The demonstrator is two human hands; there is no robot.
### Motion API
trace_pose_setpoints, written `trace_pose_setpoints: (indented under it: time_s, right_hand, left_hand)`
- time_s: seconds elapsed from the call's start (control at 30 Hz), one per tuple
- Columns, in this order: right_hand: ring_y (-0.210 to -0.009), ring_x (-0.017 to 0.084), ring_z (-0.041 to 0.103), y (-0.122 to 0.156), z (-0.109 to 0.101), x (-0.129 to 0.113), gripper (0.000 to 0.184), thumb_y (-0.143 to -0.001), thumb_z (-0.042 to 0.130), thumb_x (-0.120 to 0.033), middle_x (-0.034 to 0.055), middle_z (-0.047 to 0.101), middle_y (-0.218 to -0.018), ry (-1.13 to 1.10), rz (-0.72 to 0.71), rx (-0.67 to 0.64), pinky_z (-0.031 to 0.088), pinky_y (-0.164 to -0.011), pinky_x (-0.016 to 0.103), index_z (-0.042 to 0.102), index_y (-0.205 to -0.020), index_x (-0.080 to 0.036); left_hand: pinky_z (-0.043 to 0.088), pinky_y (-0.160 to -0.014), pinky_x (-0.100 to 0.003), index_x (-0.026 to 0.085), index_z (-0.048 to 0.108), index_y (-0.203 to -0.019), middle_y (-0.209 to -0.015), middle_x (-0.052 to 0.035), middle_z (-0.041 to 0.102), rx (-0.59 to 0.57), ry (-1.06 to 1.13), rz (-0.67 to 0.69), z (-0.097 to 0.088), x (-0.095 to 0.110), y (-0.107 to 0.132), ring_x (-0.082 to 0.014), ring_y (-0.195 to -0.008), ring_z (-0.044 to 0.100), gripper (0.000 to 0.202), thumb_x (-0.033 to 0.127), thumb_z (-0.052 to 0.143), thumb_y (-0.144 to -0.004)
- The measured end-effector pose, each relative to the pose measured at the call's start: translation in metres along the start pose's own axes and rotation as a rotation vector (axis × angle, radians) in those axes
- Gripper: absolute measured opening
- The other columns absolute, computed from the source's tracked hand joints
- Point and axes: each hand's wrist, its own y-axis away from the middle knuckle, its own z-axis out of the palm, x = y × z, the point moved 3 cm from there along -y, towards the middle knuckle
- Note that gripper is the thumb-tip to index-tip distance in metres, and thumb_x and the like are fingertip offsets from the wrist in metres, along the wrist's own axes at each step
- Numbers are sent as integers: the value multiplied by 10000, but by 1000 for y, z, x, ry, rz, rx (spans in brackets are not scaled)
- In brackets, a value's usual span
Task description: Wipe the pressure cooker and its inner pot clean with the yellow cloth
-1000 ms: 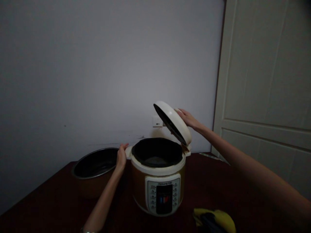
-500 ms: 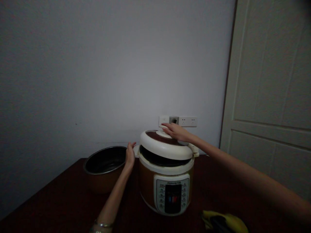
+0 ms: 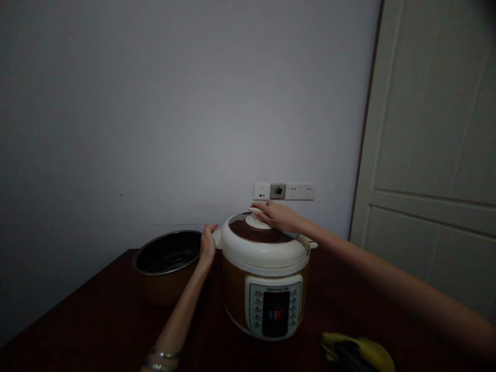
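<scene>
An electric pressure cooker [image 3: 228, 292] stands upright on the dark table, its control panel facing me. Its white-rimmed lid [image 3: 248, 253] sits level on the body with no visible gap. My right hand [image 3: 281, 216] is closed around the white lid knob [image 3: 256, 222] from above. At the cooker's left, my left hand [image 3: 208, 245] is against the white side handle [image 3: 217, 238], fingers reaching over its far side; its thumb is hidden. Beside that hand is a metal inner pot [image 3: 165, 289] with a dark interior, leaning slightly.
A yellow and black object, perhaps a banana [image 3: 358, 351], lies at the front right of the dark red table [image 3: 89, 310]. Wall sockets [image 3: 292, 191] are behind the cooker. A pale panelled door [image 3: 430, 155] stands at the right.
The lid has come down from a tilted, raised position onto the cooker, closing the gap at the front. My right hand went down with it. My left hand stayed at the handle.
</scene>
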Motion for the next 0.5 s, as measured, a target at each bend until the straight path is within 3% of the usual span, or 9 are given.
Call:
trace_pose_setpoints:
  time_s: [0.4,0.5]
  right_hand:
    - [-910,286,618,3,-1,-4,519,-951,239,-518,170,607,-1106,30,23,9,432,-707,360,427,-1369,-273]
    - [-995,309,598,2,-4,0,590,-911,290,-602,154,588,-1208,-15,20,12,442,-763,383,429,-1381,-273]
  left_hand:
    - [463,-848,-371,35,639,-1068,-1057,-201,674,1,-90,22,-2,0,-2,-275,-932,642,667,536,272,-824]
    - [466,-853,-364,46,647,-1055,-1061,-192,678,-9,-116,32,-3,0,-3,-273,-957,637,660,541,282,-818]
